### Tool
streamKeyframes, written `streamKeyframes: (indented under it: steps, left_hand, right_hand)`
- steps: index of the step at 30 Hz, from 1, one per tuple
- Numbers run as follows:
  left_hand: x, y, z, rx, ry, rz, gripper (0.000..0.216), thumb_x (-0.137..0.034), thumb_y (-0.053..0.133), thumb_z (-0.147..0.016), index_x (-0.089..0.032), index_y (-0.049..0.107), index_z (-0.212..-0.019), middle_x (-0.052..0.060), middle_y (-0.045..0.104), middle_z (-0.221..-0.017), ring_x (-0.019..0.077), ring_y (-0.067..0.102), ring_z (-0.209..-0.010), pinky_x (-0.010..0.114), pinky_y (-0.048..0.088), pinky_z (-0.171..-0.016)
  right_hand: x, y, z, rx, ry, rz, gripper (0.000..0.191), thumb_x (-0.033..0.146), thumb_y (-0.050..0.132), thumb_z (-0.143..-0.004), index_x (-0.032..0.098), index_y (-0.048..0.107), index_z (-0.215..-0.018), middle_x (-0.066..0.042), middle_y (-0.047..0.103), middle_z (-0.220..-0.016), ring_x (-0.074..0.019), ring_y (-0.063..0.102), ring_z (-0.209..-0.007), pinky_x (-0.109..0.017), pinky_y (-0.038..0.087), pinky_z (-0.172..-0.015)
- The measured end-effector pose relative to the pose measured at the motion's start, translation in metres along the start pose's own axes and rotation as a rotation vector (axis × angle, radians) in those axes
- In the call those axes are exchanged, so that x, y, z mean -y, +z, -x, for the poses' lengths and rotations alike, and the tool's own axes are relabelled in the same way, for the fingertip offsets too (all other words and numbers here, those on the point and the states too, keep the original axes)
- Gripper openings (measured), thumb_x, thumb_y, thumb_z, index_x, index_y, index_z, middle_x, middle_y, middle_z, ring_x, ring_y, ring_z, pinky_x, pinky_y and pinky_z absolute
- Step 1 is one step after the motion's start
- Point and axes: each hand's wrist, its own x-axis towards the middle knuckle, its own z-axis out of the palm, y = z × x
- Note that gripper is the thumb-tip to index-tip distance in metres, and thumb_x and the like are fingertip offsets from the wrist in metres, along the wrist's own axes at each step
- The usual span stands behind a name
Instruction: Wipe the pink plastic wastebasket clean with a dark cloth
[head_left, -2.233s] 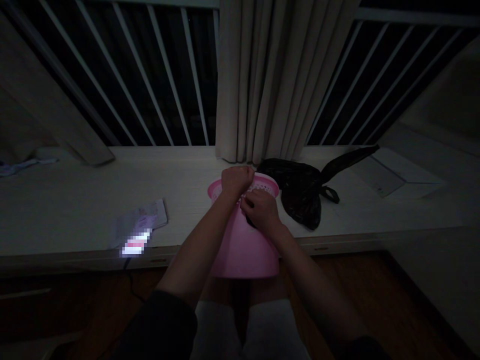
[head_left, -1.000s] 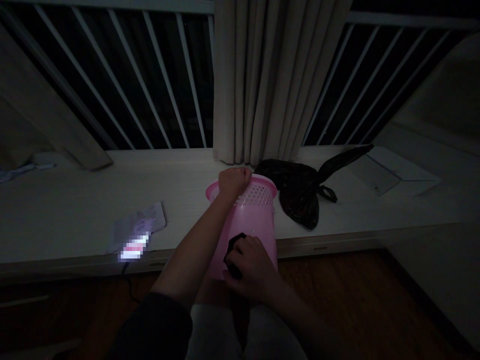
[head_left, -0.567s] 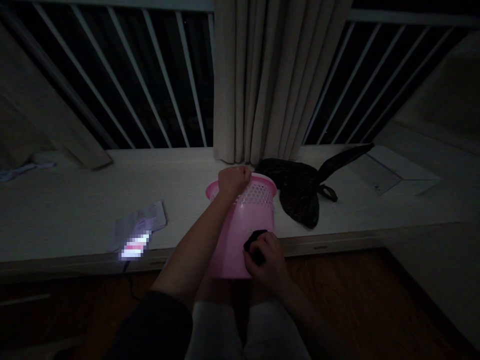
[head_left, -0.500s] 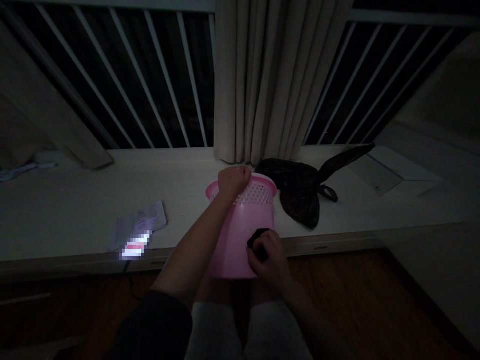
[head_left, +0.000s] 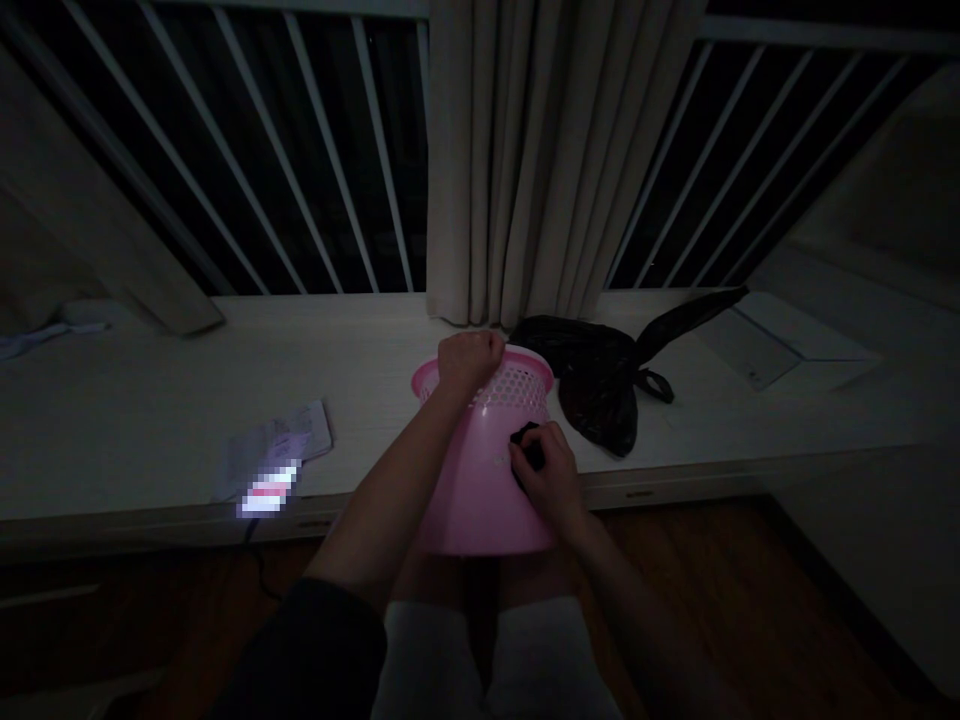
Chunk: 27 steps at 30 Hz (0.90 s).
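A pink plastic wastebasket [head_left: 480,490] with a band of holes below its rim is held in front of my legs, against the ledge. My left hand [head_left: 471,362] is closed over the rim at the top. Against the right part of its outer wall, my right hand [head_left: 553,475] pinches a small black cloth [head_left: 534,452]. The fingers partly cover the cloth. A knotted black plastic bag [head_left: 600,385] lies on the ledge just behind and right of the wastebasket.
The pale ledge [head_left: 360,365] runs along a barred window with a beige curtain [head_left: 510,180]. On it lie papers [head_left: 311,430] beside a bright blurred screen [head_left: 270,490] with a cable, and a white box-like object [head_left: 802,340] at right. A wooden floor [head_left: 690,560] shows below.
My right hand has moved up and slightly right along the wastebasket's wall with the black cloth. My left hand stays on the rim.
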Motion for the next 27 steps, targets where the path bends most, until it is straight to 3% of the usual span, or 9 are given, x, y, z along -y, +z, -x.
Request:
streamKeyframes:
  steps: [6, 14, 27]
  left_hand:
    - [-0.001, 0.0, 0.0, 0.0, 0.0, 0.021, 0.051, -0.035, 0.028, -0.095, -0.014, 0.074, -0.096, 0.015, 0.073, -0.092, 0.0261, 0.067, -0.09, 0.036, 0.044, -0.078]
    - [-0.002, 0.0, 0.001, -0.001, -0.005, 0.004, 0.051, -0.035, 0.028, -0.095, -0.014, 0.075, -0.096, 0.015, 0.073, -0.092, 0.0253, 0.067, -0.089, 0.035, 0.044, -0.077]
    - [-0.003, 0.002, 0.0, -0.017, 0.002, 0.027, 0.049, -0.036, 0.03, -0.094, -0.014, 0.075, -0.096, 0.016, 0.073, -0.09, 0.0273, 0.068, -0.088, 0.036, 0.044, -0.075]
  right_hand:
    - [-0.004, 0.007, -0.031, 0.001, -0.122, 0.052, 0.013, 0.025, 0.057, -0.083, 0.023, 0.05, -0.073, -0.001, 0.052, -0.074, -0.0169, 0.051, -0.071, -0.03, 0.041, -0.066]
    - [0.0, 0.012, -0.061, 0.202, -0.325, 0.112, 0.014, 0.026, 0.058, -0.082, 0.022, 0.053, -0.069, -0.002, 0.056, -0.071, -0.0164, 0.051, -0.069, -0.028, 0.04, -0.065]
    - [0.024, 0.021, -0.063, 0.429, -0.563, 0.139, 0.004, 0.017, 0.062, -0.08, 0.019, 0.063, -0.077, -0.005, 0.061, -0.081, -0.0189, 0.052, -0.079, -0.03, 0.039, -0.071]
